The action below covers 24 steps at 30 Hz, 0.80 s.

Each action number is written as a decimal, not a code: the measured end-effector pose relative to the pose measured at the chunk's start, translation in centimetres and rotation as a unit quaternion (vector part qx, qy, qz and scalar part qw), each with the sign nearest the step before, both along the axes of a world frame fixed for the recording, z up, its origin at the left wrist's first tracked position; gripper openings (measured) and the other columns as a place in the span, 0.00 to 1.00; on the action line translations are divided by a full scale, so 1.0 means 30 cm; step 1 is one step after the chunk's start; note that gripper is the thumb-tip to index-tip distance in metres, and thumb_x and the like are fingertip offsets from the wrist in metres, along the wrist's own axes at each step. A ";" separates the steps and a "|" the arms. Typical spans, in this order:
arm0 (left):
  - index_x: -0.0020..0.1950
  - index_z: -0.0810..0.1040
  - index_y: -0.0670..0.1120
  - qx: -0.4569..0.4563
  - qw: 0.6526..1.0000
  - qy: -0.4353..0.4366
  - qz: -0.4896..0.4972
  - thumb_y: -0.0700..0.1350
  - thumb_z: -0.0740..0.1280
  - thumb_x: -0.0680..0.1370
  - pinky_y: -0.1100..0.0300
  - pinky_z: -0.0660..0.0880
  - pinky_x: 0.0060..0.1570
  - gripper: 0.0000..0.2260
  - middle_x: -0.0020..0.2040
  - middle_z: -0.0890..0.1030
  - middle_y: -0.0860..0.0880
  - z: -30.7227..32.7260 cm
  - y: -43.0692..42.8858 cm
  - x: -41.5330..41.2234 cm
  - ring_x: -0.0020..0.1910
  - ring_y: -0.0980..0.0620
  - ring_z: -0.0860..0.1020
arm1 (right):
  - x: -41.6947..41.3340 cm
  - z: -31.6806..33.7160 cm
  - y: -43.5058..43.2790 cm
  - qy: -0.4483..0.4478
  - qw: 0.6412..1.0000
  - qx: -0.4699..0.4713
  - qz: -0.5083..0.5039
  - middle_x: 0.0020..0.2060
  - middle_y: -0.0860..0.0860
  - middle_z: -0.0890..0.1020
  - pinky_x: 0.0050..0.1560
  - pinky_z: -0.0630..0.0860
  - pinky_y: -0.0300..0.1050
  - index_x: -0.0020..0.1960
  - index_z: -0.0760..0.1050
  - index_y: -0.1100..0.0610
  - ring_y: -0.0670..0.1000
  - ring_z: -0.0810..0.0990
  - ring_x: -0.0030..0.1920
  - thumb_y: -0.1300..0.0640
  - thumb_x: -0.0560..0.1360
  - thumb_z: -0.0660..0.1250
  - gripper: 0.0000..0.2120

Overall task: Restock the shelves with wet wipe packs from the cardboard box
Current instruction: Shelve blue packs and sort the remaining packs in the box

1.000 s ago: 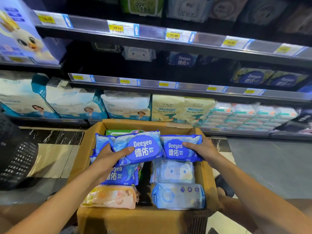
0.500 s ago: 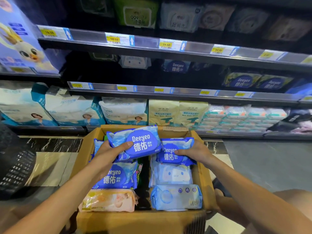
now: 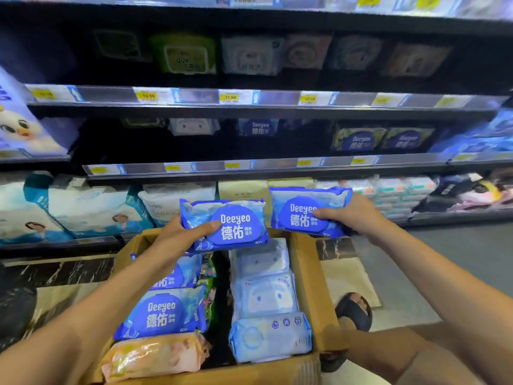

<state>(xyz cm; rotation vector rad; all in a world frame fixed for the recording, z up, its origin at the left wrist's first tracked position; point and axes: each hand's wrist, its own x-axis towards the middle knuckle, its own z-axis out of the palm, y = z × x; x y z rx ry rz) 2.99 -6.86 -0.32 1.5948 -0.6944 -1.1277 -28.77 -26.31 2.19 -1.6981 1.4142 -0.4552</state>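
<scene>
An open cardboard box (image 3: 311,276) sits on the floor below me with several wet wipe packs lying in it. My left hand (image 3: 177,234) grips a blue Deeyeo wet wipe pack (image 3: 238,226), held above the box's far end. My right hand (image 3: 349,215) grips a second blue Deeyeo wet wipe pack (image 3: 294,215), lifted up and to the right, in front of the bottom shelf. Inside the box lie more blue Deeyeo packs (image 3: 163,315), pale blue packs (image 3: 266,298) and an orange pack (image 3: 155,354).
Dark shelves (image 3: 249,168) with yellow price tags rise ahead. The middle shelf holds a Deeyeo pack (image 3: 258,127) far back, with dark gaps beside it. The bottom shelf carries white and cream bags (image 3: 91,207). A foot in a black sandal (image 3: 354,311) stands right of the box.
Both hands have lifted their blue packs up out of the box toward the shelves, the right one higher and further right. The camera has tilted upward.
</scene>
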 end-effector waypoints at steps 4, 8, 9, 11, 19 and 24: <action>0.63 0.81 0.45 -0.038 0.998 -0.015 -0.041 0.56 0.85 0.62 0.49 0.80 0.56 0.34 0.55 0.87 0.45 0.026 -0.147 -0.046 0.55 0.44 0.85 | -0.123 0.067 -0.068 -0.005 0.999 -0.035 -0.028 0.44 0.45 0.85 0.33 0.73 0.35 0.50 0.83 0.51 0.41 0.81 0.41 0.48 0.67 0.84 0.16; 0.54 0.83 0.46 -0.043 0.994 -0.070 -0.071 0.49 0.80 0.72 0.61 0.73 0.34 0.15 0.42 0.86 0.45 0.049 -0.302 -0.110 0.34 0.52 0.80 | -0.228 0.068 -0.141 -0.035 0.995 -0.049 -0.075 0.46 0.49 0.86 0.39 0.76 0.43 0.51 0.84 0.53 0.46 0.83 0.41 0.48 0.66 0.84 0.18; 0.53 0.82 0.47 -0.046 0.993 -0.077 -0.075 0.47 0.79 0.74 0.63 0.70 0.30 0.11 0.39 0.85 0.46 0.054 -0.339 -0.127 0.31 0.54 0.77 | -0.248 0.060 -0.156 -0.044 0.994 -0.049 -0.089 0.47 0.49 0.87 0.41 0.79 0.46 0.51 0.84 0.53 0.48 0.84 0.42 0.47 0.65 0.85 0.20; 0.54 0.83 0.47 -0.050 0.992 -0.084 -0.076 0.46 0.78 0.74 0.64 0.69 0.29 0.11 0.41 0.85 0.45 0.057 -0.416 -0.158 0.32 0.54 0.77 | -0.287 0.040 -0.186 -0.068 0.990 -0.044 -0.115 0.48 0.49 0.88 0.48 0.83 0.50 0.53 0.84 0.54 0.51 0.86 0.46 0.45 0.62 0.85 0.24; 0.58 0.80 0.45 -0.068 0.989 -0.113 -0.061 0.46 0.79 0.74 0.64 0.73 0.28 0.16 0.37 0.85 0.53 0.031 -0.720 -0.219 0.29 0.58 0.79 | -0.394 0.000 -0.245 -0.127 0.980 -0.027 -0.153 0.40 0.42 0.86 0.25 0.71 0.30 0.49 0.84 0.51 0.35 0.80 0.28 0.51 0.67 0.84 0.14; 0.64 0.81 0.46 -0.078 0.993 -0.076 -0.047 0.48 0.82 0.70 0.57 0.82 0.46 0.25 0.54 0.87 0.49 0.027 -0.896 -0.214 0.50 0.49 0.87 | -0.413 -0.017 -0.274 -0.136 0.979 -0.019 -0.150 0.35 0.41 0.86 0.27 0.72 0.32 0.45 0.84 0.52 0.38 0.80 0.28 0.54 0.67 0.84 0.12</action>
